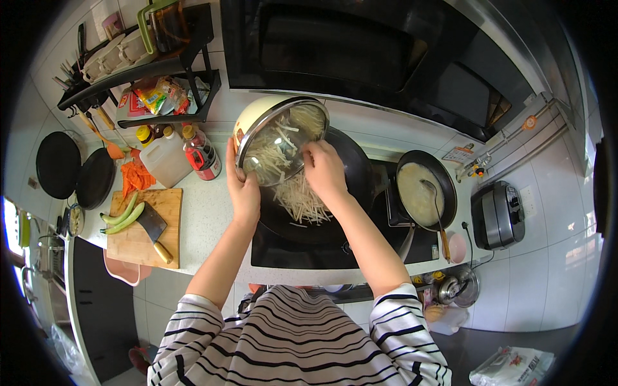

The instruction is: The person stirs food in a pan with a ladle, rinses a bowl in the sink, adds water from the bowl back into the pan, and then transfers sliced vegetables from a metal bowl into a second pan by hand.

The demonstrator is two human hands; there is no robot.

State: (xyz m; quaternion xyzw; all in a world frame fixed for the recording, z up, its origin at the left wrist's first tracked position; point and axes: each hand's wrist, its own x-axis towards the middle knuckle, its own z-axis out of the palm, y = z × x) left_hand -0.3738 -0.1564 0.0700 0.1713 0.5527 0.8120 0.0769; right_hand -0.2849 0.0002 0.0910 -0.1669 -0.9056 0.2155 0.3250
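Observation:
A metal-lined bowl (285, 140) with a cream outside is tipped over a black wok (357, 164) on the stove. Pale shredded strips (301, 200) lie in the wok, and more cling inside the bowl. My left hand (244, 193) grips the bowl's left rim, thumb over the edge. At the bowl's right side is my right hand (323, 166), fingers curled together at the opening; whether strips are between them cannot be told. To the right, a frying pan (451, 193) holds a pale, cloudy liquid with a ladle (438, 205) resting in it.
On the left, a wooden cutting board (120, 248) bears a cleaver (153, 223) and green peppers or similar long vegetables (126, 219). Behind stand a sauce bottle (202, 157) and a plastic jug (166, 161). A pink bowl (456, 247) sits beside the frying pan. The range hood (338, 53) hangs ahead.

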